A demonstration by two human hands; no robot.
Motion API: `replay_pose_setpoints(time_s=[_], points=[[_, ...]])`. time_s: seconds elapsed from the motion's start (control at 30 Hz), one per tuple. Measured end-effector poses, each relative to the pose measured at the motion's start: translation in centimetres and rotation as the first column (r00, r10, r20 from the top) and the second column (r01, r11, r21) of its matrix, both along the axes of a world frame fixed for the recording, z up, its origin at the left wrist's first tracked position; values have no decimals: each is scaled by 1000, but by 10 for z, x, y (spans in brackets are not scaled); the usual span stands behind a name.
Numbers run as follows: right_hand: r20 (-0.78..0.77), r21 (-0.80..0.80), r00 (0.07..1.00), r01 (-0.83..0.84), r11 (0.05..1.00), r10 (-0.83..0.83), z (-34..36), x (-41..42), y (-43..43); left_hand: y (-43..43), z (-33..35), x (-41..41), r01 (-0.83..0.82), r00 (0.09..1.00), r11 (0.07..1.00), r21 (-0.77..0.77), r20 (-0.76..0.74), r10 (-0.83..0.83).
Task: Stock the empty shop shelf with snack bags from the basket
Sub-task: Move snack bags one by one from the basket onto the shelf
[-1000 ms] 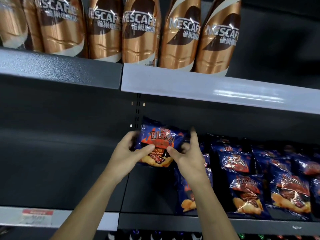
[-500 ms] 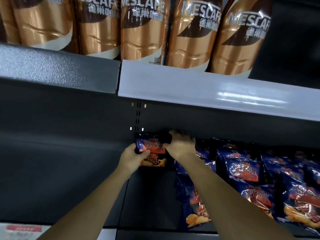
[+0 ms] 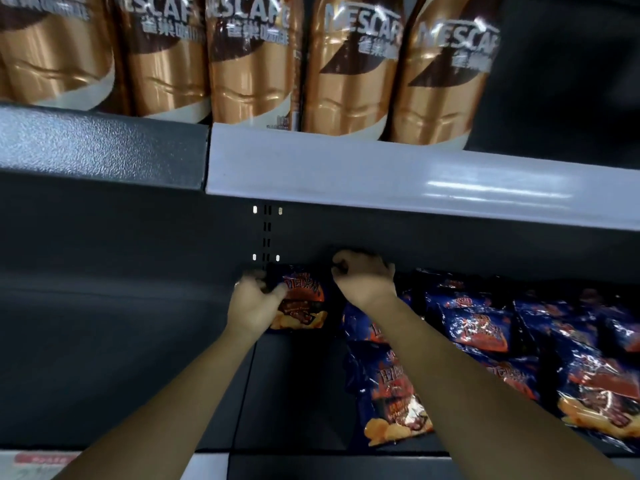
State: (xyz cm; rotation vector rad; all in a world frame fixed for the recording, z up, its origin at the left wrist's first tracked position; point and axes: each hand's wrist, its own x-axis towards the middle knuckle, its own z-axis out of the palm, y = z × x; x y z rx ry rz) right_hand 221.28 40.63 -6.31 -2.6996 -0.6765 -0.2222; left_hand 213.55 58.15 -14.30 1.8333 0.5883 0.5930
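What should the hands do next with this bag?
Probably let go and draw both hands back. The snack bag stands upright at the back of the shelf, left of the stocked bags; the left hand grips its side, and the right hand is curled by its top corner.

Left forearm [image 3: 194,393] and right forearm [image 3: 450,375] bare, extended forward from lower frame edge, converging toward wrists. Left grip [image 3: 256,306] curled round left edge of snack bag [image 3: 302,303], thumb laid across its front. Right grip [image 3: 363,280] seen from back, fingers curled tight, set higher than left, at bag's upper right corner; hold there not discernible.
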Motion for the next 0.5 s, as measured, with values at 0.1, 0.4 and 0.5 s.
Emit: replay_pose_setpoints(time_s=[0.1, 0.4, 0.5], points=[[0, 227, 1000, -17, 974, 18, 7, -13, -19, -19, 27, -13, -34, 997, 999, 36, 73, 31], [-29, 778, 996, -32, 628, 88, 26, -71, -175, -198, 100, -34, 175, 934, 976, 126, 291, -205], [-39, 804, 999, 18, 594, 24, 23, -87, -246, -274, 106, -35, 271, 896, 946, 179, 311, -316]])
